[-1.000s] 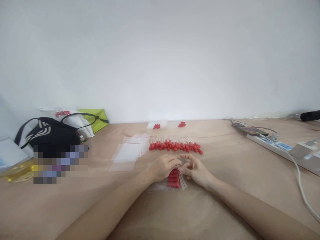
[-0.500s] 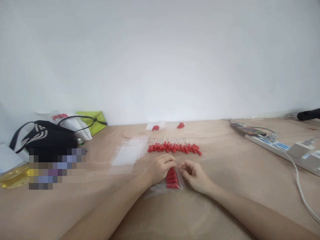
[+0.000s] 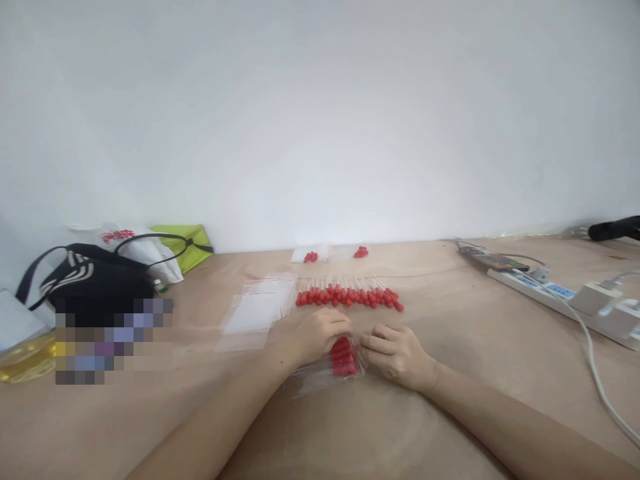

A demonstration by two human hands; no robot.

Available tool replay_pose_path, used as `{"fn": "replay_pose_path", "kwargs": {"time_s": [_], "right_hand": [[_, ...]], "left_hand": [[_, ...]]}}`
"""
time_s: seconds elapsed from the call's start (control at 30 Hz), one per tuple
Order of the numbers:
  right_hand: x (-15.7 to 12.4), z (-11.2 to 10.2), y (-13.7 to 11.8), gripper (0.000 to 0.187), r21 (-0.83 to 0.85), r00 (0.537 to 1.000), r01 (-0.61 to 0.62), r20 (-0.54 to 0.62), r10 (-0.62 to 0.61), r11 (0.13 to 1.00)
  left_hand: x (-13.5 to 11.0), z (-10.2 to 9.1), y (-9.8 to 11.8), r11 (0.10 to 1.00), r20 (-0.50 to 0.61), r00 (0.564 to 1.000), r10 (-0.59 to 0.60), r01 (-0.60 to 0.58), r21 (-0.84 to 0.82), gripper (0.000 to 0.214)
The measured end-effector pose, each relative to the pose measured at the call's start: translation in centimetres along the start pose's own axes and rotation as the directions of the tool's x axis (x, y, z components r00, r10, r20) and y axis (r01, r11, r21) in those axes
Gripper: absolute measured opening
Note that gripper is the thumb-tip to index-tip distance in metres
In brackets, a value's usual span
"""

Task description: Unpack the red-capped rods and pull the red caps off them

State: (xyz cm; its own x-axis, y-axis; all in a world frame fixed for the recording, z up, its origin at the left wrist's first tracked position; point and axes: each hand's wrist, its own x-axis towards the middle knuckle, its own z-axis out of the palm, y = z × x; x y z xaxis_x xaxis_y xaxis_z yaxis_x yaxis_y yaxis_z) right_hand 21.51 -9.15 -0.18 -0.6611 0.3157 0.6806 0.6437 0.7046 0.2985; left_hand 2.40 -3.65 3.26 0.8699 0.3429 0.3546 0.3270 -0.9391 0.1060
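A clear plastic bag [image 3: 319, 381] with several red-headed pieces [image 3: 343, 359] in it lies on the table, close in front of me. My left hand [image 3: 323, 335] is closed, its fingertips gripping the bag's upper left part. At the bag's right edge, my right hand [image 3: 397, 355] has its fingers curled in and seems to pinch the plastic, though the fingertips are partly hidden. Just beyond my hands runs a row of thin pale sticks with red heads [image 3: 345, 295], like big matches. Flat clear zip bags [image 3: 260, 310] are stacked left of that row.
Two filled bags with red heads [image 3: 311, 257] [image 3: 361, 252] lie near the wall. A black bag [image 3: 100, 283], a white plastic bag [image 3: 163, 262] and a green bag [image 3: 193, 247] stand left. A phone [image 3: 493, 259] and a power strip [image 3: 545, 288] with a white cable [image 3: 593, 353] are right.
My right hand has turned over and moved slightly right, its fingers now curled with the back of the hand showing more. My left hand keeps its place at the bag.
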Motion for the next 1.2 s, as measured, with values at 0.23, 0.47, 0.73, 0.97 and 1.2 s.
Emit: {"fn": "replay_pose_path", "kwargs": {"time_s": [0.23, 0.47, 0.73, 0.97, 1.2], "right_hand": [[0.1, -0.2, -0.1, 0.027, 0.000, 1.000, 0.003, 0.014, -0.003, 1.000], [0.0, 0.1, 0.1, 0.033, 0.037, 0.991, 0.075, 0.109, -0.079, 0.996], [0.1, -0.8, 0.6, 0.018, 0.226, 0.960, -0.058, 0.281, -0.008, 0.972], [0.0, -1.7, 0.8, 0.010, 0.447, 0.892, -0.364, 0.421, 0.167, 0.817], [0.4, -0.4, 0.1, 0.022, 0.559, 0.703, -0.711, 0.541, 0.463, 0.427]], "left_hand": [[0.2, 0.8, 0.0, 0.978, -0.033, 0.982, 0.184, -0.180, 0.101, 0.028], [0.4, 0.4, 0.4, 0.901, 0.125, 0.933, 0.336, -0.358, 0.244, 0.031], [0.3, -1.4, -1.0, 0.917, 0.099, 0.945, 0.312, -0.327, 0.230, 0.027], [-1.5, -1.5, 0.4, 0.989, 0.028, 0.990, -0.138, 0.140, -0.052, 0.028], [-6.5, -1.4, 1.2, 0.837, 0.203, 0.877, -0.435, 0.477, -0.269, 0.062]]}}
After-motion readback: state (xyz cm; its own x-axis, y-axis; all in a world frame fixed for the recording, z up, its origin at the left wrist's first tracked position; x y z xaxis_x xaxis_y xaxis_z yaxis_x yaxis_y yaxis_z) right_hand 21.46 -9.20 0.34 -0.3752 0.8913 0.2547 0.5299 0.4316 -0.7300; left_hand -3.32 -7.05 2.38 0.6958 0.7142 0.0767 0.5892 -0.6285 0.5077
